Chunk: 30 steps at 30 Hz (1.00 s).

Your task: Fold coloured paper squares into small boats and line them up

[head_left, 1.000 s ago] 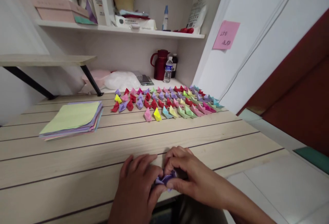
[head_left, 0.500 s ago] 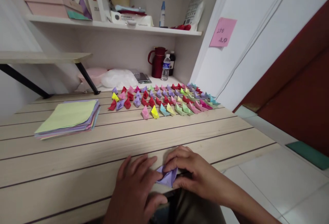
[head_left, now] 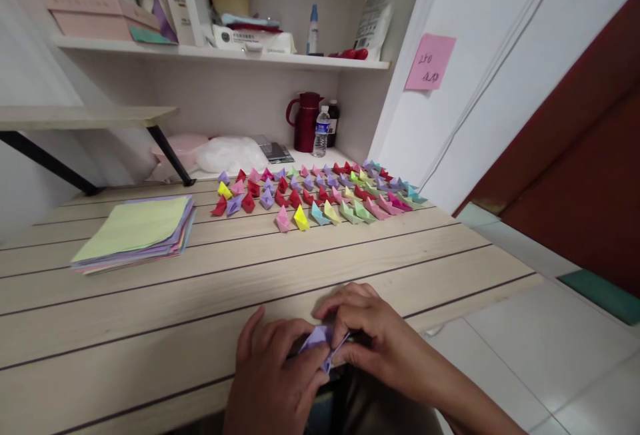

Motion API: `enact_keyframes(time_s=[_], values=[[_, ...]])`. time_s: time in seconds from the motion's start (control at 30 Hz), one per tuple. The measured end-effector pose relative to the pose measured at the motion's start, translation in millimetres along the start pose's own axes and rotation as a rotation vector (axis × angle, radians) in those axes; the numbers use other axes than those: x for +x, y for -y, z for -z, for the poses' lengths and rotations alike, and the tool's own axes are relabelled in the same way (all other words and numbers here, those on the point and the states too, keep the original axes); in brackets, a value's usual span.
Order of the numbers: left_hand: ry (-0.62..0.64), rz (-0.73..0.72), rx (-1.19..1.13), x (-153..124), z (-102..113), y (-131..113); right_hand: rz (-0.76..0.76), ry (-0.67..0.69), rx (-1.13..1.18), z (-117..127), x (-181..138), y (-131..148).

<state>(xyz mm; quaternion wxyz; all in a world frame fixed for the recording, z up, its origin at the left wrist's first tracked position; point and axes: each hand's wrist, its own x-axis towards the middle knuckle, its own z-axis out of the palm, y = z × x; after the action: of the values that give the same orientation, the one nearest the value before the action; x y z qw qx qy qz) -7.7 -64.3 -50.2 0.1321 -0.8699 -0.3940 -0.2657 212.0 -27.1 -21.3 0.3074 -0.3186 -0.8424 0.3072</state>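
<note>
A small folded purple paper [head_left: 320, 338] is held between both hands at the table's near edge, partly hidden by fingers. My left hand [head_left: 277, 372] has its thumb and fingertips closed on the paper's left side. On the right side, my right hand [head_left: 367, 328] pinches the paper between thumb and forefinger. Beyond the hands, several folded paper boats [head_left: 301, 218] in red, purple, pink, yellow, green and blue stand in rows. To the left lies a stack of square coloured paper [head_left: 135, 227] with a light yellow sheet on top.
The slatted wooden table [head_left: 240, 262] ends on the right above a tiled floor. At the back stand a dark red jug [head_left: 306, 123] and a water bottle [head_left: 322, 132]. A black-legged raised shelf [head_left: 90, 116] is at left. A pink note [head_left: 431, 62] hangs on the wall.
My left hand has shifted right, its thumb and fingers closing on the purple paper. The paper's right part is now pinched and folded up by my right hand.
</note>
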Motion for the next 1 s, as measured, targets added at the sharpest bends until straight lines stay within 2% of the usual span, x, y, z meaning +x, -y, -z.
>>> enact_keyframes(time_s=[0.17, 0.47, 0.67, 1.0], values=[[0.019, 0.082, -0.002, -1.4, -1.7, -2.4, 0.004, -0.004, -0.004, 0.2, 0.7, 2.4], [0.029, 0.265, -0.226, 5.9, -2.1, -5.2, -0.026, -0.048, 0.01, -1.8, -0.3, -1.5], [-0.078, 0.469, -0.313, 7.4, -6.3, -12.2, -0.119, -0.092, 0.02, -2.9, -1.1, -1.6], [-0.173, 0.51, -0.267, 7.9, -12.3, -20.4, -0.178, -0.108, 0.022, -3.1, -1.4, -0.6]])
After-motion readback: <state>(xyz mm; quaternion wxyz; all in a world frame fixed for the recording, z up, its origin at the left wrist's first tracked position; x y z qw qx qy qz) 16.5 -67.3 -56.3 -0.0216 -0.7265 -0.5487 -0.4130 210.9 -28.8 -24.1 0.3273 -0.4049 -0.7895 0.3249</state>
